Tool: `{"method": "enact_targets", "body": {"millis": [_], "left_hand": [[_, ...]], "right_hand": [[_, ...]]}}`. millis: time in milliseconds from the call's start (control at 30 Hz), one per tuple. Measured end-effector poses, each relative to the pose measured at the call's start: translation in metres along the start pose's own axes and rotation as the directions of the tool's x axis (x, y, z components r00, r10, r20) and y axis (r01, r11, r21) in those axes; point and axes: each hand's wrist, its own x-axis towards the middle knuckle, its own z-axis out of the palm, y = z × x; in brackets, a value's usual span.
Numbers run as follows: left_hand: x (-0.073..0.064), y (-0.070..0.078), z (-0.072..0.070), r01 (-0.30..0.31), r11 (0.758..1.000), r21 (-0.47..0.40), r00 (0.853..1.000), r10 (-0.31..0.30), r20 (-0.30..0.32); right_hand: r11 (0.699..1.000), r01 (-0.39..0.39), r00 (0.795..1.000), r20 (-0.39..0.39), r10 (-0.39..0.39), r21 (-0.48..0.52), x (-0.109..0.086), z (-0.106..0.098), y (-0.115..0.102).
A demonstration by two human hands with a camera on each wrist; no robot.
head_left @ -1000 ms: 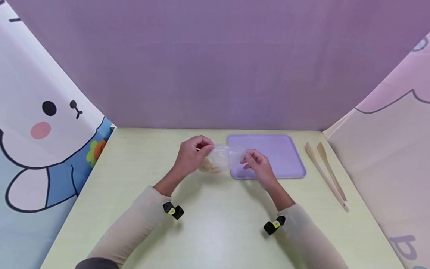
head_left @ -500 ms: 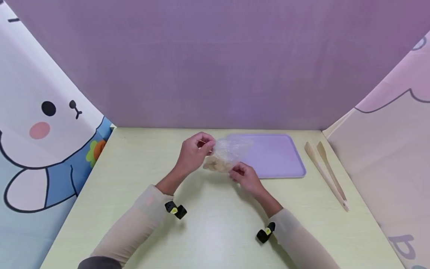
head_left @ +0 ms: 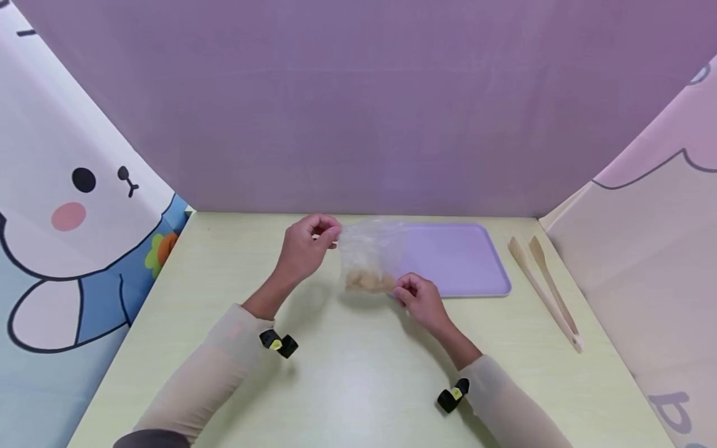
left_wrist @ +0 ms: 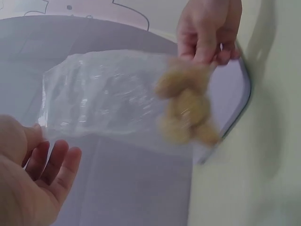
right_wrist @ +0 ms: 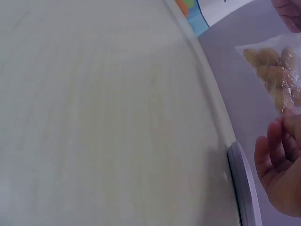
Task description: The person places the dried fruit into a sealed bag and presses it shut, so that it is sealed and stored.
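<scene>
A clear plastic bag (head_left: 370, 249) with several tan-yellow pieces (left_wrist: 188, 106) gathered at its bottom is stretched between both hands above the table. My left hand (head_left: 308, 246) pinches one upper corner between thumb and forefinger; its other fingers are loosely curled, as the left wrist view shows. Lower down, at the filled end, my right hand (head_left: 422, 302) pinches the opposite bottom corner. In the right wrist view the pieces (right_wrist: 275, 70) show through the film beside the right fingers. What exactly the pieces are cannot be made out.
Behind the bag and to its right lies a purple tray (head_left: 459, 261), partly overlapped by the film. Two wooden utensils (head_left: 546, 298) with flat blades lie side by side near the table's right edge. A purple wall (head_left: 358, 124) stands along the back.
The bag has gone from crumpled and sideways to spread flat, contents at the bottom. My right hand has moved down to its lower corner; my left hand has shifted slightly left and up.
</scene>
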Motion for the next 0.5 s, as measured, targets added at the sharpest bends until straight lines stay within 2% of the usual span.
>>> {"method": "enact_targets", "body": {"millis": [100,200,367,500], "left_hand": [[0.000,0.003,-0.006,-0.021,0.995,0.096,1.000,0.020,0.019],[-0.001,0.007,-0.009,-0.023,0.989,0.144,1.000,0.020,0.022],[-0.006,0.013,-0.008,-0.023,0.991,0.132,1.000,0.022,0.009],[-0.009,0.014,-0.002,-0.066,0.990,0.122,0.998,0.063,0.028]], "right_hand": [[0.999,0.007,1.000,0.013,-0.006,-0.053,-0.006,-0.003,0.002],[0.997,0.030,0.999,0.037,-0.027,-0.073,-0.011,-0.003,0.004],[0.997,0.050,0.995,0.085,-0.044,-0.063,-0.016,0.000,0.004],[0.996,0.055,0.992,0.120,-0.046,-0.075,-0.016,-0.003,0.003]]}}
